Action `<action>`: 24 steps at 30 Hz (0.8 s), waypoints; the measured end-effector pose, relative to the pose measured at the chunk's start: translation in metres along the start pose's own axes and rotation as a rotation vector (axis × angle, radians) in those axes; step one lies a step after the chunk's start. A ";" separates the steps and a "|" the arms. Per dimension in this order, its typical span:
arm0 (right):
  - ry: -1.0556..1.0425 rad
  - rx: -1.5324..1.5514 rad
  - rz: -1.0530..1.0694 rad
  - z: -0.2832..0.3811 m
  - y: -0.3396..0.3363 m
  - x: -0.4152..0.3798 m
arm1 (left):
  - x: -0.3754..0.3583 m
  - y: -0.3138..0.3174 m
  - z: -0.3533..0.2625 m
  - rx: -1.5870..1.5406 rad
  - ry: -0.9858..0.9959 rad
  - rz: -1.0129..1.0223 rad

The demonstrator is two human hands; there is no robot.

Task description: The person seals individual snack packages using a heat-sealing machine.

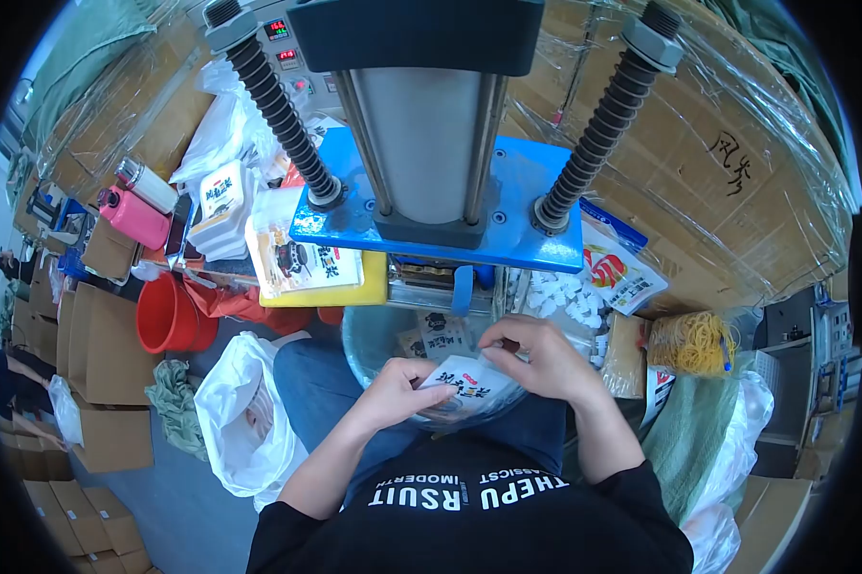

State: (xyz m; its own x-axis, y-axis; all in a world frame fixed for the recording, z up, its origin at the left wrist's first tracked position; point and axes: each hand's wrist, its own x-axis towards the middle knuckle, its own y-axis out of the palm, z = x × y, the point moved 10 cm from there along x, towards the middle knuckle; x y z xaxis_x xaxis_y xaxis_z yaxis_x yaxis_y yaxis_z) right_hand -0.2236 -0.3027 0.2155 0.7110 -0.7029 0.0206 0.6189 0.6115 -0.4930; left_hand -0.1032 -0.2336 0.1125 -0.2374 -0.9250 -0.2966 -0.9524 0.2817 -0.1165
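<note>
A white printed pouch (469, 373) with dark lettering and a small red mark is held tilted above a tub in my lap. My left hand (402, 392) grips its left side between thumb and fingers. At the pouch's upper right corner, my right hand (536, 356) is closed in a pinch; whatever sits between those fingertips is too small to make out. Beneath both hands, the pale round tub (357, 344) contains several similar printed pouches (441, 330). Just beyond the tub stands a press with a blue plate (536, 206).
Stacked printed pouches (311, 263) lie on a yellow block (374, 282) left of the press. Small white plastic pieces (557, 295) are heaped to its right, near yellow rubber bands (689, 344). A red bucket (168, 316) and white bag (235, 421) stand left. Cardboard boxes (699, 182) rise behind.
</note>
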 end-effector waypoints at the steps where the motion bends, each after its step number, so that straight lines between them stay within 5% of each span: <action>1: -0.002 0.000 0.005 -0.005 0.009 -0.002 | 0.000 0.002 0.008 -0.229 -0.022 -0.002; 6: 0.102 0.182 -0.273 -0.037 0.006 -0.011 | 0.007 -0.002 0.027 -0.388 -0.095 -0.058; 14: 0.192 0.126 -0.344 -0.064 -0.043 -0.041 | 0.057 -0.047 0.033 -0.775 -0.176 -0.321; 19: 0.138 -0.520 -0.431 -0.069 -0.038 -0.038 | 0.059 -0.050 0.036 -0.770 -0.134 -0.339; 21: 0.125 -0.493 -0.448 -0.078 -0.038 -0.035 | 0.058 -0.053 0.030 -0.668 -0.102 -0.278; 23: 0.161 -0.439 -0.420 -0.088 -0.038 -0.034 | 0.044 -0.087 0.007 -0.125 -0.068 -0.330; 24: 0.145 -0.406 -0.444 -0.082 -0.042 -0.035 | 0.025 -0.115 -0.016 0.118 -0.016 -0.527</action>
State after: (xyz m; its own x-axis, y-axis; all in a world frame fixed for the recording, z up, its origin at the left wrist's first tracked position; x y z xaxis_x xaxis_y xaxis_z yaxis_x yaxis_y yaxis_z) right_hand -0.3015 -0.3338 0.1639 0.3449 -0.9181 0.1954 0.6484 0.0825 -0.7568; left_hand -0.0024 -0.2934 0.1336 0.2708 -0.9450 -0.1834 -0.9133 -0.1920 -0.3591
